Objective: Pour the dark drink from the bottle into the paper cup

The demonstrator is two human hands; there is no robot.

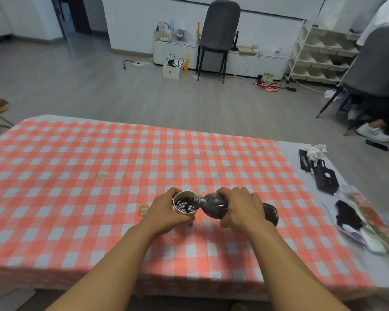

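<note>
A white paper cup (pixel 185 212) stands on the checked tablecloth near the front middle of the table, with dark bubbly drink inside it. My left hand (pixel 164 213) is wrapped around the cup's left side. A clear plastic bottle (pixel 213 204) of dark drink lies tipped almost flat, its open neck over the cup's right rim, and drink runs into the cup. My right hand (pixel 240 206) grips the bottle's middle from above, hiding part of it; the bottle's base shows to the right of that hand.
A small pale bottle cap (pixel 143 209) lies just left of my left hand. Black devices (pixel 323 176), a crumpled tissue (pixel 315 149) and a plastic bag (pixel 368 223) sit along the table's right edge. A greenish stain (pixel 101 176) marks the cloth. Chairs stand beyond the table.
</note>
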